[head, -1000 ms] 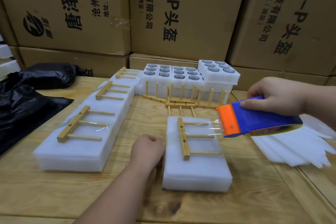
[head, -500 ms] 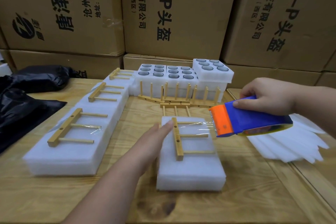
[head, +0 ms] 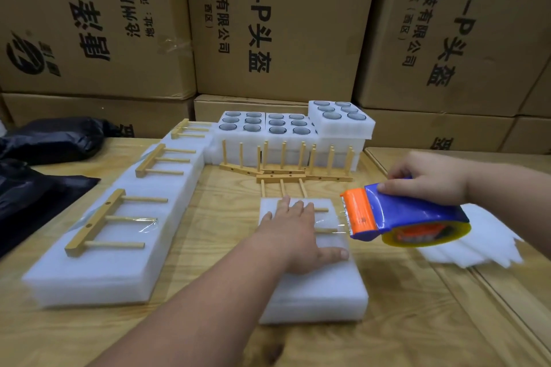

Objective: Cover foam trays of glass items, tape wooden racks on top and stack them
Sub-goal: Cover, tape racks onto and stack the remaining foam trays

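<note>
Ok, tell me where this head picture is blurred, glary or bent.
Head view: wide-angle bending tilts the cardboard boxes outward near the edges; the near left foam block and the white sheets at right look soft; light glints off the clear tape between the tape dispenser and the left hand; lighting is even, shadows faint.

Head view, close — looking down, forward

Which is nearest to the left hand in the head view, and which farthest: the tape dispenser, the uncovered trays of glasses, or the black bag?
From the left hand, flat on the near foam tray:
1. Tape dispenser, just right.
2. Uncovered trays of glasses, behind, at the table's back.
3. Black bag, far left.
</note>
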Tool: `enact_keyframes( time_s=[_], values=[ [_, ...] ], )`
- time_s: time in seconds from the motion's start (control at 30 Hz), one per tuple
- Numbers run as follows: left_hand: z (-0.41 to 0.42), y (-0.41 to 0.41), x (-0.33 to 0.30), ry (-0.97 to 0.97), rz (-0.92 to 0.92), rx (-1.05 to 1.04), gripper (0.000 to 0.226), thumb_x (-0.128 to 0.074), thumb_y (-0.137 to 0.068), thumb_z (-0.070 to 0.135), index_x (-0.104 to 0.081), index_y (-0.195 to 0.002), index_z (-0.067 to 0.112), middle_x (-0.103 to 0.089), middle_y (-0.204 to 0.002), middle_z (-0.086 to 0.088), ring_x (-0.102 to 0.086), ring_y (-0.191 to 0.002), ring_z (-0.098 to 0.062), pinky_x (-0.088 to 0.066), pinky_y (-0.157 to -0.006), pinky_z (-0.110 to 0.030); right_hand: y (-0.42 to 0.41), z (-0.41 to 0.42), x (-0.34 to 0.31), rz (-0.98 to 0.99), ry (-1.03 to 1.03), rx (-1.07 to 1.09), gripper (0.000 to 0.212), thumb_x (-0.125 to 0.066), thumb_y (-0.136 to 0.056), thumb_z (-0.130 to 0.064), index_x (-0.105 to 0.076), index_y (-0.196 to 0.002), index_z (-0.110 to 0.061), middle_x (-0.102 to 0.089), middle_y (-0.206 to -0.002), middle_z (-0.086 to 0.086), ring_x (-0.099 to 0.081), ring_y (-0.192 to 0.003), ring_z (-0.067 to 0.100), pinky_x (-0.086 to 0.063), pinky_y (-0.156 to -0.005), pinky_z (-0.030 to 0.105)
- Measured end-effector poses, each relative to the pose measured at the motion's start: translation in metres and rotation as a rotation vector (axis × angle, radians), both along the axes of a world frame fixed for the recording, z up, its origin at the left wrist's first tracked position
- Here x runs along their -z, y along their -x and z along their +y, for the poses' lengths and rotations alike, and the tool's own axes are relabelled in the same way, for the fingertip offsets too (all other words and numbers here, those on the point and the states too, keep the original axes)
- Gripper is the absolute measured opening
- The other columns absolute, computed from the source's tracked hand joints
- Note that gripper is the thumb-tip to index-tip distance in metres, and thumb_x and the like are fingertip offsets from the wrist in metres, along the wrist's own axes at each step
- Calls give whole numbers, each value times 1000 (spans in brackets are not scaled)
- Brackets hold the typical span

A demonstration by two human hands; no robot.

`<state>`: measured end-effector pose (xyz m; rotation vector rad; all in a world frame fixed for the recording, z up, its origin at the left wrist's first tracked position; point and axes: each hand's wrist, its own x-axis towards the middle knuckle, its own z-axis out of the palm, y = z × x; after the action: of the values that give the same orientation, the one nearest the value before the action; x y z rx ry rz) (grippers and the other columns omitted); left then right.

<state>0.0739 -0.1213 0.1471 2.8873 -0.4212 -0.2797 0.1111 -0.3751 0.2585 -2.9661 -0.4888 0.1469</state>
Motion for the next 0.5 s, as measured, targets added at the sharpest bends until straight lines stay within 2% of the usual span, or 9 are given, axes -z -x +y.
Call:
enact_keyframes(
  time_s=[0.17, 0.37, 0.5],
  values=[
    [-12, -8, -8, -39, -33, 43, 126, -45, -73, 93, -2, -162, 15, -3, -171, -2, 16, -155, -23, 6, -121, -59, -8, -2, 5, 18, -15, 2, 49, -57, -95, -58, -70, -73, -16, -68, -70, 3, -56, -56, 8, -45, -60, 31],
    [-20, -5, 5, -186, -82, 77, 134, -31, -64, 102, 3, -162, 17, 4, -171, -5, 9, -157, -23, 12, -118, -65, -14, -2, 18, 61, 2, -20, 48, -57, -95, -57, -69, -74, -15, -68, -77, 7, -56, -63, 13, -46, -65, 37],
    [-20, -4, 2, -194, -80, 81, 132, -30, -66, 102, 4, -162, 18, 5, -171, -5, 9, -156, -22, 14, -118, -64, -17, -9, 27, 83, -34, -40, 51, -55, -97, -56, -60, -66, -16, -55, -65, -2, -48, -57, 8, -40, -63, 32]
  ],
)
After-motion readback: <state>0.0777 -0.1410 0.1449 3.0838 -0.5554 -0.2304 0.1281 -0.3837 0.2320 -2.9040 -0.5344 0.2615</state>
